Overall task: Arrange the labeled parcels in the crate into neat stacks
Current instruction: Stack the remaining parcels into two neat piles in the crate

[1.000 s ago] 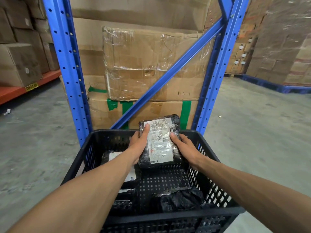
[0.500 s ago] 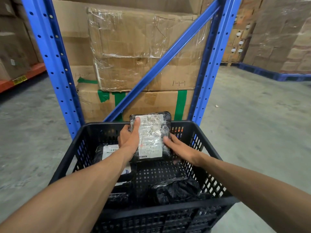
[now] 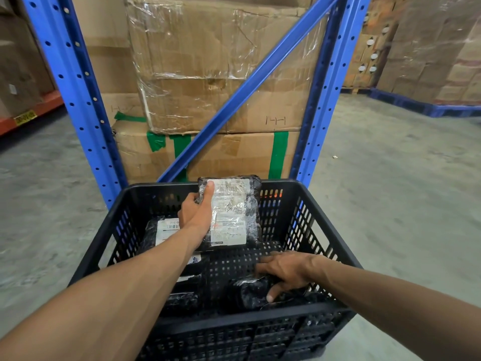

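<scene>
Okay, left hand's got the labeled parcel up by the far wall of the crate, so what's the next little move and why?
Probably close the right hand on the unlabeled-side black parcel at the crate's near right and lift it. Its fingers already rest on that parcel, which lies loose, while the left hand props the labeled parcel upright, leaving bare floor between for a stack.

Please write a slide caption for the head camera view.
Left hand holds labeled parcel upright in black crate; right hand reaches black parcel.

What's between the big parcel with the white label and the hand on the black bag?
In the head view, only bare black crate floor lies between the labeled parcel and right hand.
</scene>
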`<state>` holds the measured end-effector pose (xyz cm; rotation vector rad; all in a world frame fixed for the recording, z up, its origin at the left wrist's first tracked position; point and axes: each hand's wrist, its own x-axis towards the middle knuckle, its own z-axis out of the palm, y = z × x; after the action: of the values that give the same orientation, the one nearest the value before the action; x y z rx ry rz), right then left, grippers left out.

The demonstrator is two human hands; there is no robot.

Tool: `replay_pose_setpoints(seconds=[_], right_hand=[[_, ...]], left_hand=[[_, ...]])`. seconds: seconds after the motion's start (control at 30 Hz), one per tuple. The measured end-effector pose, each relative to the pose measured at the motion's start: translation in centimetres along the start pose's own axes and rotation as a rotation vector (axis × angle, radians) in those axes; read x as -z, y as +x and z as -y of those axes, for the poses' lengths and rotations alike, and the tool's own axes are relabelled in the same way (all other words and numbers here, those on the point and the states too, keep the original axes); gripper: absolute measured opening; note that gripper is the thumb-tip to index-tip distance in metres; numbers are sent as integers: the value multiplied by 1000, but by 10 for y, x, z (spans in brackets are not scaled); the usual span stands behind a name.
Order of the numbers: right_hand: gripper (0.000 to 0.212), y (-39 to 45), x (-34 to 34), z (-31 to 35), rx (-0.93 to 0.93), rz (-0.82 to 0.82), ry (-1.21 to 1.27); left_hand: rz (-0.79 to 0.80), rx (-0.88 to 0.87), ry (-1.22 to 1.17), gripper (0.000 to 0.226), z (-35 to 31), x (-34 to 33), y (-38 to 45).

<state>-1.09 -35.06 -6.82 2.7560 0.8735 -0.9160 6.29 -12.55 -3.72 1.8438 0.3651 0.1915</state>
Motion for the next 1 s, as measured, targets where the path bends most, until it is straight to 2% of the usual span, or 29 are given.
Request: replay_pose_setpoints(seconds=[0.13,0.3,0.37,0.47,0.6,0.7,0.8,0.9,1.0], right_hand=[[66,-1,-2,0,60,-76,31],[52,4,-4,-2,45,-189,49],[56,8,-3,-2,26,-234,87],[58,13,-3,-4,-16,-175,8],[82,17,-1,-2,-62,-130,-94],[73,22,0,3,-125,-270,21],[74,15,1,1,-278,-438,220],[68,-1,10,-9,-423,-681,443],[65,-19,30,-15,-543,-912,545]], left_hand=[[-6,0,-4,93,-2,3,3],[-29,16,-22,85,-2,10,9],[-49,38,-30,81,-2,11,10],[-71,62,-38,74,0,15,11],[-90,68,-31,79,1,20,13],[-104,80,-37,86,2,23,14],[-126,106,-22,84,1,22,14],[-153,139,16,83,0,17,13],[-139,174,69,90,-1,9,9]])
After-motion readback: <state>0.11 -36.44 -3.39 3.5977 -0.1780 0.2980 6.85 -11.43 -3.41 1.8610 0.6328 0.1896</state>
